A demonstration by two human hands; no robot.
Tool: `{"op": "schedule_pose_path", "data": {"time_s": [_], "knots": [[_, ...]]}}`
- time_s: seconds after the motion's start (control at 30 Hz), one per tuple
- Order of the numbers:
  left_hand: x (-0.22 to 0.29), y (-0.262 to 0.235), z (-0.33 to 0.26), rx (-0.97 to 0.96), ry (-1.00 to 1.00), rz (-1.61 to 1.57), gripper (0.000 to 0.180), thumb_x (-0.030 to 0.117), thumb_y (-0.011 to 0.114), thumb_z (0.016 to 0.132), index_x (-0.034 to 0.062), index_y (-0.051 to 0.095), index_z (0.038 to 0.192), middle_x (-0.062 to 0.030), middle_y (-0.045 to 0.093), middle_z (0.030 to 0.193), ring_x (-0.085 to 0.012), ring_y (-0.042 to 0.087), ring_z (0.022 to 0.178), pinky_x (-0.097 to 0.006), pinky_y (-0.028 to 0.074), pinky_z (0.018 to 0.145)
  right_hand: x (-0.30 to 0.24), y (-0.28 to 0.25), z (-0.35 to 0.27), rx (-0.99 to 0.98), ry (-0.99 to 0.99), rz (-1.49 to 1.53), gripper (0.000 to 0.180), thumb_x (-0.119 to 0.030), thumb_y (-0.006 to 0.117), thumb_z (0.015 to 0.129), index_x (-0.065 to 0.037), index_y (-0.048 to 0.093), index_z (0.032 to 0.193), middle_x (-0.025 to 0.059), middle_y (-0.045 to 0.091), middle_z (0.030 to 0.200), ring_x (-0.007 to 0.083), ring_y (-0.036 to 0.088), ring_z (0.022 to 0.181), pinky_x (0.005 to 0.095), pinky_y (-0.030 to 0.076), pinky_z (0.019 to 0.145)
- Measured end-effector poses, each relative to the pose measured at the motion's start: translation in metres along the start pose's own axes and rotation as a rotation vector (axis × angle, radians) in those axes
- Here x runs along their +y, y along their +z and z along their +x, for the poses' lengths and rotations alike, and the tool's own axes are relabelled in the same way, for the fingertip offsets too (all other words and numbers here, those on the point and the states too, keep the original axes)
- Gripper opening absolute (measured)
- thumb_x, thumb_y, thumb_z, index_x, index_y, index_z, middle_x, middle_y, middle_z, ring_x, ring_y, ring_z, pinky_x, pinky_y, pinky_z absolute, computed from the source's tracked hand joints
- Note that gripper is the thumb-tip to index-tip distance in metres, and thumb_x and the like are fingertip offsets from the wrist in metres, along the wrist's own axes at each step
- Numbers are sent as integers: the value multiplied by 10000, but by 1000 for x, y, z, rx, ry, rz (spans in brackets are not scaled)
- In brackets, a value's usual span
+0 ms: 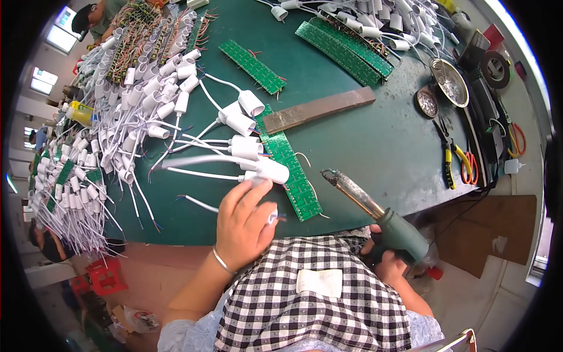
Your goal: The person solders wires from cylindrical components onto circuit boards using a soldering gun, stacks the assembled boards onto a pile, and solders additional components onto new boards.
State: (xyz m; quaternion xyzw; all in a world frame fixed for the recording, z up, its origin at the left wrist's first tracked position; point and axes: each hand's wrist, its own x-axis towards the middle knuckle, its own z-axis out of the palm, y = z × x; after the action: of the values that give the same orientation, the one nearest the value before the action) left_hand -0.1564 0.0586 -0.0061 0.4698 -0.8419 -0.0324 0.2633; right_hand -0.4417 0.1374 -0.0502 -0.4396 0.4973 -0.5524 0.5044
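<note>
My left hand [243,222] is closed near the table's front edge, its thumb and fingers around a white cable [201,203] whose stripped wire ends stick out on the right. Just beyond the fingertips, a white lamp socket [273,171] lies across a green circuit board strip [301,196]. More white sockets [239,121] with cables rest along the strip's left side. A flat brown bar [319,110] lies over its far end. In my right hand [385,258] is a soldering iron [404,234] with a green handle, its dark tip raised toward the strip but apart from it.
Piles of white sockets [132,141] and cables fill the left. More circuit boards [340,53] lie at the back. On the right are a metal bowl [450,82], a small round dish [427,102], yellow-handled pliers [449,167] and orange-handled scissors [470,168]. Another person [94,20] is at the far left.
</note>
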Motion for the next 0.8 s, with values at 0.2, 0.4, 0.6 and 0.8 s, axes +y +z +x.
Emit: {"op": "schedule_pose_path", "data": {"time_s": [0.2, 0.4, 0.6, 0.8], "knots": [[6, 13, 13, -112, -188, -142, 203, 103, 638, 749, 64, 611, 947, -97, 580, 826, -291, 564, 719, -411, 453, 637, 4, -20, -7, -119, 0, 5, 683, -532, 577, 876, 48, 506, 1230, 104, 626, 1029, 166, 582, 671, 283, 461, 586], [8, 16, 15, -106, -247, -117, 122, 106, 652, 752, 92, 617, 868, -70, 570, 767, -278, 533, 663, -379, 376, 658, -7, -21, -10, -187, 123, -1, 697, -547, 594, 861, 52, 532, 1212, 117, 639, 899, 163, 581, 690, 285, 464, 613], [10, 16, 14, -63, -287, -239, 151, 74, 698, 731, 92, 631, 865, -59, 581, 805, -261, 546, 746, -364, 372, 698, -11, -22, -5, -231, 132, 29, 487, -370, 655, 848, 40, 579, 1099, 115, 651, 771, 199, 634, 682, 312, 503, 656], [10, 12, 15, -83, -275, -258, 180, 69, 719, 722, 84, 647, 885, -55, 578, 839, -251, 551, 802, -361, 388, 735, -9, -25, -3, -287, 172, 1, 493, -341, 673, 832, 48, 569, 1117, 108, 651, 781, 186, 636, 686, 299, 508, 643]]}}
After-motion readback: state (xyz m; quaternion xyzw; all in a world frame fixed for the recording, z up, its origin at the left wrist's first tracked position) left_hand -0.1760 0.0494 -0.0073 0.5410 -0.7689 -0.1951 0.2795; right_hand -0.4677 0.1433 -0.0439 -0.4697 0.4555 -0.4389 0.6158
